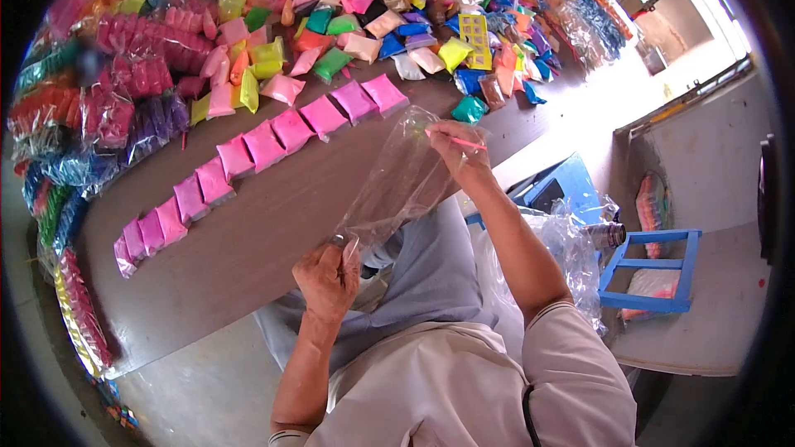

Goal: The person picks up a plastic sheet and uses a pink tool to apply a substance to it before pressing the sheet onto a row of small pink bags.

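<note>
A clear plastic bag (397, 174) stretches between my two hands above the table's front edge. My left hand (329, 280) is closed on its lower end. At the bag's upper end, my right hand (460, 149) is closed on the film, with a thin pink stick (469, 143) held in its fingers. Beyond the bag, a curved row of pink and purple packets (264, 146) lies on the brown table (257, 232), touching neither hand.
Piles of colourful packets (331, 41) cover the table's far side, with yellow trays (474, 41) among them. Bundled packets (108, 91) fill the left. To my right are a blue stool (650, 263), clear plastic wrapping (538, 257) and a blue object (571, 182).
</note>
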Tool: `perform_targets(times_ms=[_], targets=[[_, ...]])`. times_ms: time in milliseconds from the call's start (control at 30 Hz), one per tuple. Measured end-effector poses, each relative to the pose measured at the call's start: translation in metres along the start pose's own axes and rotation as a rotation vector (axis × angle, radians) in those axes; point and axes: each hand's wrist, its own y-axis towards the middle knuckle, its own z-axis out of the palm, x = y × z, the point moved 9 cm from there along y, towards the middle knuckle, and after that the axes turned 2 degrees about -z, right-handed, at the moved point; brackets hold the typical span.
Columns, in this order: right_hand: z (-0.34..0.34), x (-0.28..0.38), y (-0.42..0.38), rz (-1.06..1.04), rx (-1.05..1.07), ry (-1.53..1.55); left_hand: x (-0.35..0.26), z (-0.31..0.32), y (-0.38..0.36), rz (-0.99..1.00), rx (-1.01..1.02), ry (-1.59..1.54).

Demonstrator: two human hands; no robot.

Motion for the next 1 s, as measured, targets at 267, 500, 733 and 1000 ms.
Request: perform_targets(times_ms=[267, 500, 733, 1000], targets=[[0.017, 0.016, -0.001, -0.018, 0.029, -0.106, -0.005, 0.001, 0.003, 0.051, -0.025, 0.036], [0.031, 0.051, 0.002, -0.302, -0.050, -0.524, -0.002, 0.003, 0.005, 0.014, 0.045, 0.018], [0.022, 0.039, 0.001, -0.290, -0.224, -0.428, -0.003, 0.001, 0.008, -0.004, 0.023, -0.006], [0.041, 0.035, 0.008, -0.152, -0.019, -0.405, -0.003, 0.003, 0.007, -0.012, 0.047, -0.024]])
